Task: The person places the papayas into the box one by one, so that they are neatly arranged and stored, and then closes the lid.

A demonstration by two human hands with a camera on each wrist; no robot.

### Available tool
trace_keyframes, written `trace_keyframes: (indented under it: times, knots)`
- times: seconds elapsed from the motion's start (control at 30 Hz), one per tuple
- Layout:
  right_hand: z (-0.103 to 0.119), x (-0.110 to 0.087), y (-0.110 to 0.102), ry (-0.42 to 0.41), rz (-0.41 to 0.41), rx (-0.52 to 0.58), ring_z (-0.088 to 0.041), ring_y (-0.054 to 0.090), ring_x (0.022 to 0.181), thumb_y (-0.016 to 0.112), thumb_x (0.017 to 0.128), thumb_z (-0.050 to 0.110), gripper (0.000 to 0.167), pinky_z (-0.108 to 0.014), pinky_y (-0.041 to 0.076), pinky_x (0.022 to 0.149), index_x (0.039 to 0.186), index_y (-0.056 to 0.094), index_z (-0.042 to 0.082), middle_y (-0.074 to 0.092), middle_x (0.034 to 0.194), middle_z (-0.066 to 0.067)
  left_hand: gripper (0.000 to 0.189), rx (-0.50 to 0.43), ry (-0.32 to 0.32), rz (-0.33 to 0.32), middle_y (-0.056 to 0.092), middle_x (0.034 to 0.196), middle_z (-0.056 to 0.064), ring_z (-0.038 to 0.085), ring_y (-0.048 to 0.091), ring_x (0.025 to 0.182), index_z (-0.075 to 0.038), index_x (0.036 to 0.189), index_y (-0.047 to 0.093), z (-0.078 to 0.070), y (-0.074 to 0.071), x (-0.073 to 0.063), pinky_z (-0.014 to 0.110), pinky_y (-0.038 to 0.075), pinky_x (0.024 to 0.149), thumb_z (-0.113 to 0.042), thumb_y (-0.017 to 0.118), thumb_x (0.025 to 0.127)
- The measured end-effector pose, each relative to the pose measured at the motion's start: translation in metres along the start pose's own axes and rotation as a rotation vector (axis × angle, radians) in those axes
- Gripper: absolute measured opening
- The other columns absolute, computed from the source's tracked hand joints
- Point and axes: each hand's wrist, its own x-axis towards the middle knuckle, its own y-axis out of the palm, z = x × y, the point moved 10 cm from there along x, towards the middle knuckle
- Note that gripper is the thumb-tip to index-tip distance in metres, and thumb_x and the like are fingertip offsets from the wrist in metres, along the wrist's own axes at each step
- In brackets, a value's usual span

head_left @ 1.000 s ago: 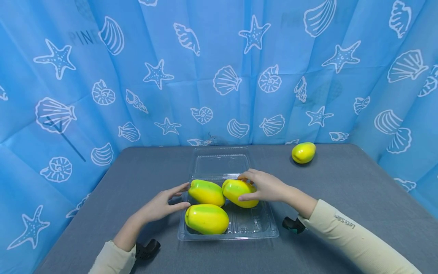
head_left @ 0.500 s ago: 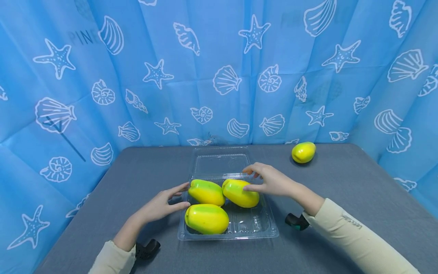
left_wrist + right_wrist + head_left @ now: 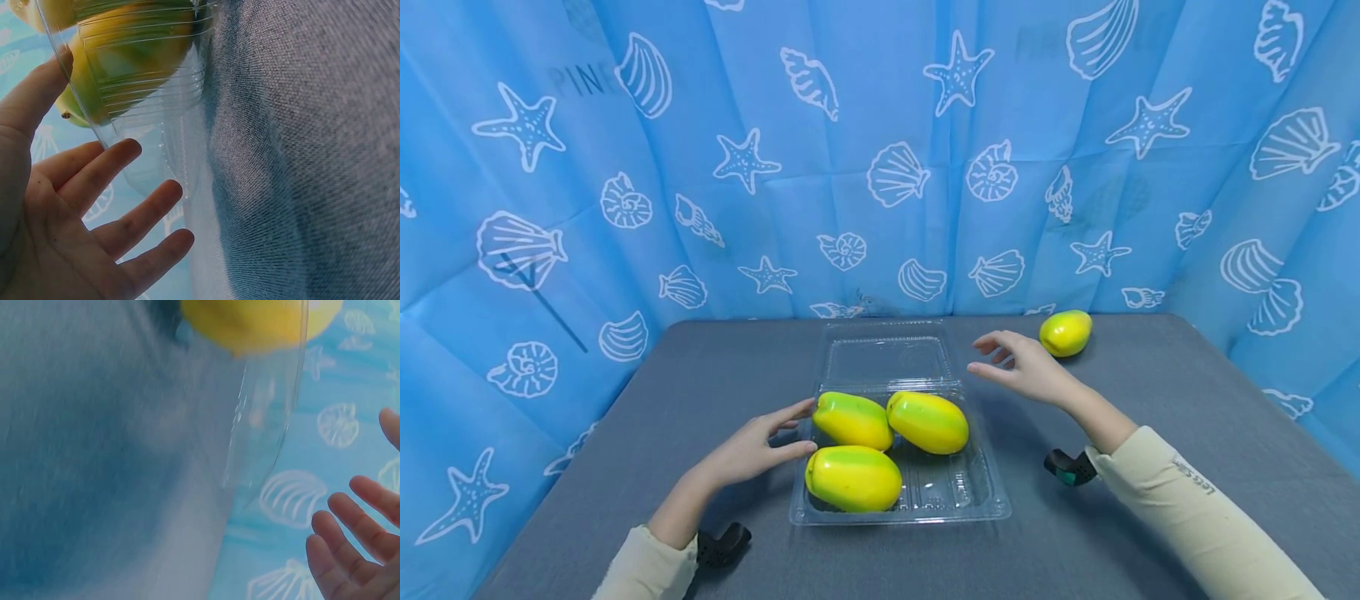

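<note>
Currently holding nothing in right hand [image 3: 1026,367], loosely spread near lone papaya [image 3: 1066,333]; holding left hand [image 3: 751,450] wide beside clear clamshell [image 3: 940,497] with three papayas [image 3: 853,479] inside

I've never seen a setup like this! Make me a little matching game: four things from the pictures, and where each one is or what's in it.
Things:
1. Left hand
2. Right hand
3. Clear container
4. Lone fruit

Places and states:
A. Just right of the open lid
B. At the back right of the grey table
C. At the container's left side
D. Holding three yellow-green fruits

Right pairs: 1-C, 2-A, 3-D, 4-B
</note>
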Motion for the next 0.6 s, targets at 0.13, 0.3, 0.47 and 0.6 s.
trace_keyframes:
  times: [0.13,0.3,0.47,0.6]
  knots:
    - [-0.024,0.001,-0.009,0.079,-0.036,-0.005,-0.034,0.060,0.099,0.061,0.090,0.033,0.045,-0.046,0.054,0.082,0.120,0.056,-0.001,0.060,0.116,-0.023,0.068,-0.005,0.000,-0.001,0.034,0.150,0.016,0.041,0.041,0.131,-0.011,0.148,0.027,-0.001,0.000,0.000,0.062,0.032,0.106,-0.038,0.055,0.093]
    - [-0.059,-0.002,-0.022,0.202,-0.087,0.010,-0.038,0.057,0.104,0.055,0.093,0.036,0.050,-0.048,0.052,0.086,0.123,0.052,-0.004,0.057,0.120,-0.026,0.067,-0.018,-0.019,-0.005,0.034,0.151,0.013,0.039,0.041,0.131,-0.013,0.148,0.027,0.001,0.001,0.000,0.062,0.031,0.107,-0.037,0.055,0.093]
    - [-0.089,-0.007,-0.039,0.313,-0.169,0.006,-0.042,0.054,0.110,0.052,0.094,0.038,0.054,-0.051,0.049,0.089,0.124,0.049,-0.007,0.054,0.122,-0.029,0.068,-0.020,-0.023,-0.007,0.034,0.150,0.013,0.040,0.041,0.131,-0.013,0.148,0.026,0.002,0.000,0.000,0.062,0.032,0.106,-0.038,0.055,0.093]
    - [-0.112,-0.015,-0.052,0.424,-0.257,-0.005,-0.044,0.050,0.114,0.052,0.093,0.038,0.057,-0.052,0.048,0.087,0.126,0.046,-0.008,0.051,0.125,-0.032,0.067,-0.019,-0.021,-0.008,0.035,0.150,0.014,0.040,0.041,0.131,-0.013,0.148,0.026,0.002,0.000,0.000,0.062,0.032,0.106,-0.038,0.055,0.093]
